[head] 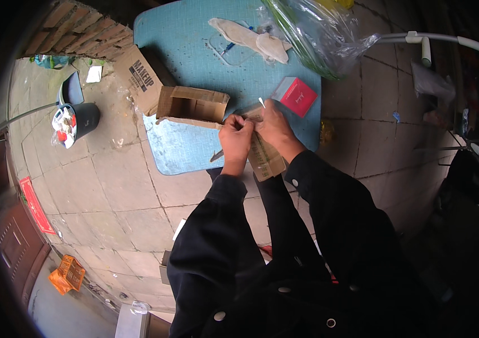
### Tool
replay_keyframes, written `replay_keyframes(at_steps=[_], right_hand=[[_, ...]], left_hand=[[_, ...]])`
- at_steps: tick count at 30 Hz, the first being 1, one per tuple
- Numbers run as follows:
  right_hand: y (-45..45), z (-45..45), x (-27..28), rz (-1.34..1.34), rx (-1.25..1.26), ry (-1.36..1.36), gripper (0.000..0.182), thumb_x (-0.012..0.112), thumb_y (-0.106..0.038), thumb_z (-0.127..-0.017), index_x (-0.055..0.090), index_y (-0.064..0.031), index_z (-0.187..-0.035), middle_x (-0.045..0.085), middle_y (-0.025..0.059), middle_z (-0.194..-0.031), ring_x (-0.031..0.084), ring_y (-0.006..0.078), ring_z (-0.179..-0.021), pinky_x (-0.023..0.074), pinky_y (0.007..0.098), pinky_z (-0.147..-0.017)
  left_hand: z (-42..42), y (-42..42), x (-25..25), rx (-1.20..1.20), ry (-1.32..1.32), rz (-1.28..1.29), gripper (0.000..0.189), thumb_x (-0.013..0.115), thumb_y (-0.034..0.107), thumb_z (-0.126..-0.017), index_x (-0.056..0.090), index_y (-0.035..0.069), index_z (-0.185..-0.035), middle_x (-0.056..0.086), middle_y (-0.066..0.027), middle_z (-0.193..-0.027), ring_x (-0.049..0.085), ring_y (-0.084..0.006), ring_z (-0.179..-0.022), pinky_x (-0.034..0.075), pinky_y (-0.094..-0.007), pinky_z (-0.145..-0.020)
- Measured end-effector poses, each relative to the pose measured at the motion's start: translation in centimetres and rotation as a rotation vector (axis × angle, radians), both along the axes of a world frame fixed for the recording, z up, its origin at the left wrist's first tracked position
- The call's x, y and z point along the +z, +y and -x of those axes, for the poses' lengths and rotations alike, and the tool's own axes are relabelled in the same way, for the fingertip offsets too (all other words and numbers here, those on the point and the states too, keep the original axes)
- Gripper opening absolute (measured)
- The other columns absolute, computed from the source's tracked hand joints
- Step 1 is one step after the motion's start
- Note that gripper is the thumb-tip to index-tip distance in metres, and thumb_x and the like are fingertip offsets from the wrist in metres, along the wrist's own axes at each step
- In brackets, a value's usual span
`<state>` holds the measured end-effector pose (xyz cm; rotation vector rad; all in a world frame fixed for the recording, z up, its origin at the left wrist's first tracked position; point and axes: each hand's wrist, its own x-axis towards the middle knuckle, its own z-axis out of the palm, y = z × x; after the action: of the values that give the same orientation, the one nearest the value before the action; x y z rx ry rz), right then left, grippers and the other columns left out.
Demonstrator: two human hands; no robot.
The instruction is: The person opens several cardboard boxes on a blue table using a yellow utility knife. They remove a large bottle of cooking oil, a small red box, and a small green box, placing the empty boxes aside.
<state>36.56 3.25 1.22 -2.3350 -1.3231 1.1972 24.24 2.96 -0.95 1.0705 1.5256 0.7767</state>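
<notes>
Over a narrow piece of brown cardboard (pixel 265 158) that juts past the edge of the blue table (pixel 180 148), my two hands meet. My left hand (pixel 237 137) has its thumb and fingers pinched together at the cardboard's left side; what lies between the fingertips is hidden. My right hand (pixel 276 126) is curled over the upper part of the cardboard, with a small white-tipped thing (pixel 261 102) sticking up by its thumb. An open cardboard box (pixel 193 120) stands just left of my left hand. Below it, a dark, pointed tool (pixel 217 156) lies at the table's edge.
A larger cardboard box (pixel 138 78) stands at the table's left edge. Right of my hands is a red and white box (pixel 298 97). Farther back lie white gloves (pixel 252 40) and a clear plastic bag (pixel 328 38) with green stalks. A waste bin (pixel 85 120) stands on the paved floor.
</notes>
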Motion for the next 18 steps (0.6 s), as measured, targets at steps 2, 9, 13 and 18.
replay_keyframes(at_steps=[2, 9, 13, 18], right_hand=[[-0.4, 0.2, -0.5, -0.008, 0.04, -0.025, 0.05, 0.075, -0.02, -0.081, 0.04, 0.0011, -0.109, 0.062, 0.0293, -0.107, 0.062, 0.0452, -0.102, 0.0535, 0.0487, -0.083], [-0.3, -0.6, -0.7, 0.013, 0.045, -0.033, 0.049, 0.071, -0.017, -0.082, 0.038, 0.0018, -0.113, 0.059, 0.0337, -0.106, 0.057, 0.0496, -0.103, 0.0481, 0.0538, -0.085], [-0.8, 0.4, 0.7, -0.035, 0.175, -0.018, 0.05, 0.069, -0.014, -0.081, 0.036, 0.0001, -0.116, 0.06, 0.0348, -0.104, 0.058, 0.0502, -0.103, 0.0486, 0.0537, -0.085], [-0.9, -1.7, -0.3, -0.077, 0.133, 0.121, 0.053, 0.064, -0.01, -0.08, 0.033, -0.002, -0.124, 0.059, 0.0358, -0.107, 0.058, 0.0506, -0.105, 0.0481, 0.0496, -0.089]], left_hand=[[-0.4, -0.1, 0.0, -0.043, 0.228, -0.064, 0.018, 0.07, 0.011, -0.076, 0.053, 0.004, -0.075, 0.058, -0.0096, -0.073, 0.057, -0.0231, -0.072, 0.047, -0.0366, -0.063], [-3.1, -0.2, 1.2, 0.0, 0.655, 0.172, 0.042, 0.064, 0.02, -0.079, 0.042, -0.001, -0.109, 0.058, -0.0231, -0.094, 0.056, -0.0441, -0.105, 0.047, -0.0493, -0.09], [-0.5, 0.5, -0.4, -0.164, 0.327, 0.359, 0.063, 0.057, 0.018, -0.082, 0.025, -0.009, -0.129, 0.054, -0.0376, -0.121, 0.05, -0.0498, -0.12, 0.043, -0.0505, -0.1], [2.1, 0.4, -2.7, -0.352, 0.193, 0.318, 0.064, 0.049, 0.009, -0.085, 0.021, 0.0, -0.143, 0.056, -0.0378, -0.124, 0.054, -0.05, -0.118, 0.041, -0.0463, -0.103]])
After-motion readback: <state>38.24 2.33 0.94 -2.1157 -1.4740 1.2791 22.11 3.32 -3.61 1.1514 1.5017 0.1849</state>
